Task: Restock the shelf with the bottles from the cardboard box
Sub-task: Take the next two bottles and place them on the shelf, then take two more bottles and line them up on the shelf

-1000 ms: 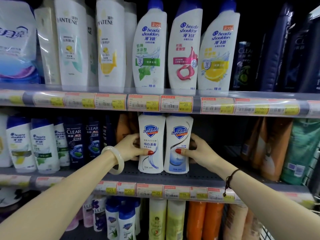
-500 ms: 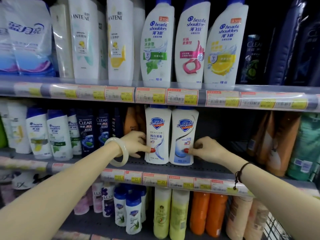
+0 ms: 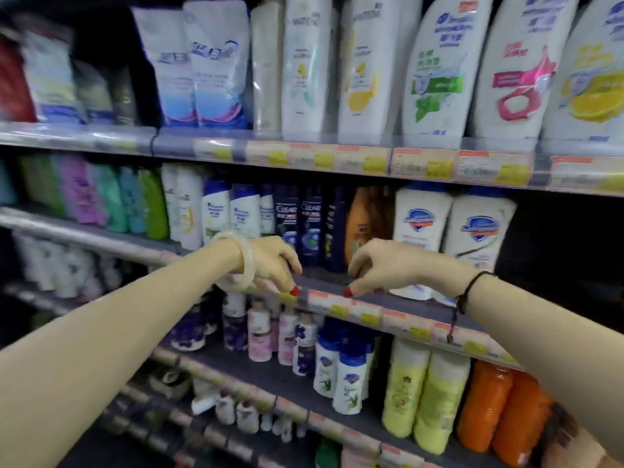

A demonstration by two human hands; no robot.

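Two white Safeguard bottles (image 3: 420, 228) (image 3: 477, 231) with blue caps stand upright side by side on the middle shelf (image 3: 398, 309). My left hand (image 3: 273, 265) hovers in front of the shelf edge, left of the bottles, fingers loosely curled and holding nothing. My right hand (image 3: 381, 268) is beside it, just left of the nearer bottle, fingers drooping and empty. Neither hand touches a bottle. The cardboard box is not in view.
Dark Clear bottles (image 3: 300, 224) and an orange bottle (image 3: 358, 224) stand left of the Safeguard pair. Large shampoo bottles (image 3: 435, 72) fill the upper shelf. Small bottles (image 3: 347, 376), yellow bottles (image 3: 425, 393) and orange bottles (image 3: 499, 410) sit below. Dark space lies right of the Safeguard pair.
Both hands have let go of the two Safeguard bottles and drawn back toward the shelf edge. The view has swung left, so the bottles now appear further right.
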